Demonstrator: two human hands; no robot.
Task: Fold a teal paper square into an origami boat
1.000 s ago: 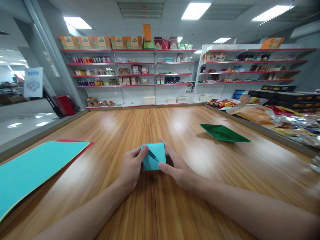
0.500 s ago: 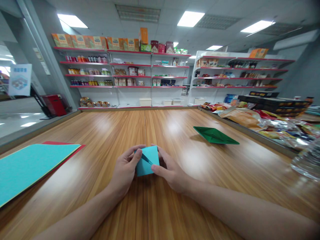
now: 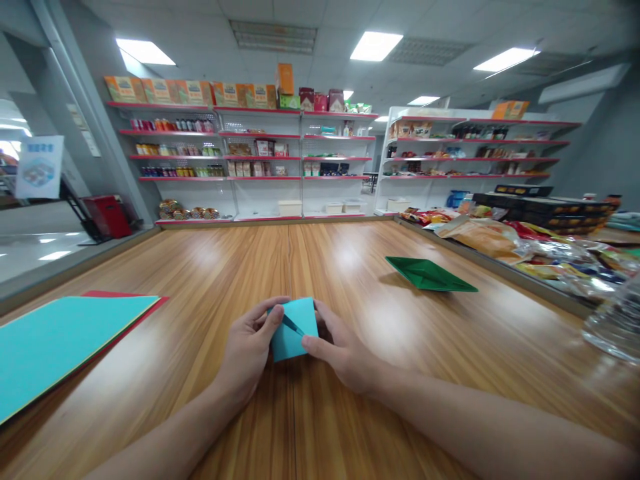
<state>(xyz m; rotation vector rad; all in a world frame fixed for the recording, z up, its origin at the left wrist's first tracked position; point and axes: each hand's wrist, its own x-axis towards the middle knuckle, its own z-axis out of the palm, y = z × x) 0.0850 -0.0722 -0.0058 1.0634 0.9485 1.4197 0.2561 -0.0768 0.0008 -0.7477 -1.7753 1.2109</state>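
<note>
A folded square of light-blue paper is held between my two hands above the wooden table. A narrow dark gap runs diagonally across its front, between two folds. My left hand pinches the upper left part, thumb on the front face. On the right edge my right hand grips it, thumb tip near the lower end of the gap. The fingers behind the paper are mostly hidden. Farther off to the right lies a folded green paper boat.
Flat sheets of light-blue paper lie at the left, with yellow and red sheets showing beneath. A clear plastic bottle is at the right edge. Snack packets crowd the right side, and stocked shelves stand behind the table.
The whole view has shifted slightly, so everything sits a little lower. Both hands keep the same grip on the blue paper; the gap in it looks slightly narrower.
</note>
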